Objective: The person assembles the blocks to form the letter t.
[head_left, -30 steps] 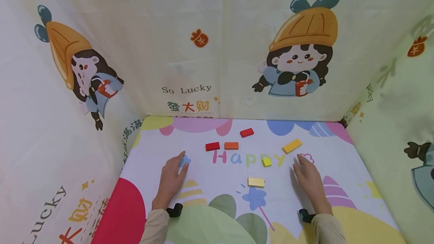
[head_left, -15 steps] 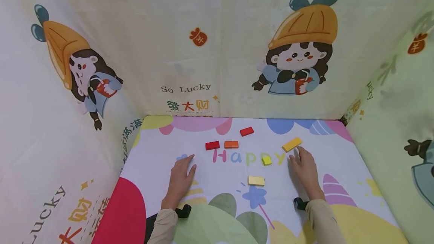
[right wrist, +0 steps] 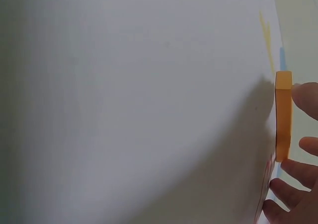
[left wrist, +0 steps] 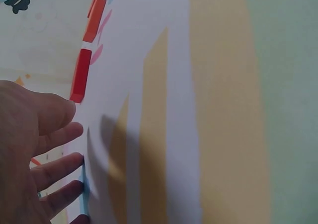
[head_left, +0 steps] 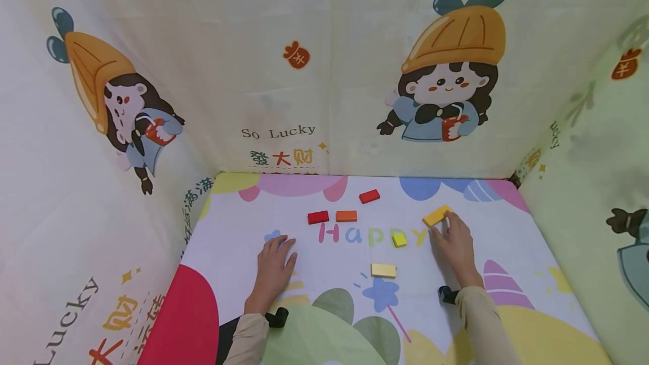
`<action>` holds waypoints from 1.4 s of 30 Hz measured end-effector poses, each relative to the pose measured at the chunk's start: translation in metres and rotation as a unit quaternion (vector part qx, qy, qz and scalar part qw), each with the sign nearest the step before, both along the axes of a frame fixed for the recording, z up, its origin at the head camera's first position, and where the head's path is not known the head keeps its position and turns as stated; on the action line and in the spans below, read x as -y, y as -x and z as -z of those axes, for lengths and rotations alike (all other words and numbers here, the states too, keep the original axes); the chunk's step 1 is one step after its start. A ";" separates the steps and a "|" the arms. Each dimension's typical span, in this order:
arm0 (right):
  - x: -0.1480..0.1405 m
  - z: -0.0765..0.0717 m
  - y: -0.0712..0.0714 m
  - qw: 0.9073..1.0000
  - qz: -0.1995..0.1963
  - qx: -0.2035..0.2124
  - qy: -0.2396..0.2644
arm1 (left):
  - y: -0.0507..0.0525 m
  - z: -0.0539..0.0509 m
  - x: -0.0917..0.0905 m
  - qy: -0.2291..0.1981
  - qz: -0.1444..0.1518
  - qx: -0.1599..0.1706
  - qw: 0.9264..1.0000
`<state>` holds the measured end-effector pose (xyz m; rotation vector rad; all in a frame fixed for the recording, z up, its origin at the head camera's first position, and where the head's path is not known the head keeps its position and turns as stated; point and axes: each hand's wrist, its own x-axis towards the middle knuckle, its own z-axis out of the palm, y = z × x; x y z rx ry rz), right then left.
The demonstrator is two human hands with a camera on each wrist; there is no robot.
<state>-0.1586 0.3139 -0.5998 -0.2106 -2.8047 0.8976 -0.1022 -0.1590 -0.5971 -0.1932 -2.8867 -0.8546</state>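
Note:
My right hand (head_left: 458,246) is at a yellow-orange rectangular block (head_left: 435,216) toward the right of the printed mat. Its index finger meets the block's right end, and the thumb lies close to the near side. In the right wrist view the block (right wrist: 283,115) stands out just beside the thumb and fingertips; the hand's far side is cut off. To the left, my left hand (head_left: 274,268) hovers over the mat with loosely bent, spread fingers and holds nothing. The nearest block to it is a dark red one (head_left: 318,217), seen beyond the thumb in the left wrist view.
Beside the dark red block lies an orange block (head_left: 346,216), with another red block (head_left: 369,196) behind. A small yellow block (head_left: 399,240) and a pale yellow block (head_left: 383,270) lie nearer. Patterned cloth walls (head_left: 355,162) enclose the mat's back and sides.
My right hand has moved forward and slightly left, reaching the yellow-orange block. My left hand has shifted to the right. The blocks have stayed in place.

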 end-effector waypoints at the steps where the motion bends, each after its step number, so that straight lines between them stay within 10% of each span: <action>1: 0.000 0.000 0.000 1.000 0.001 0.008 0.001 | -0.001 0.000 0.000 0.003 0.001 -0.004 1.000; 14: -0.003 -0.002 0.008 0.998 0.011 0.067 -0.009 | 0.004 0.000 -0.002 0.029 -0.007 0.003 1.000; 42: -0.006 0.001 0.011 0.998 -0.010 0.048 -0.049 | 0.045 -0.001 -0.020 -0.003 -0.007 -0.007 1.000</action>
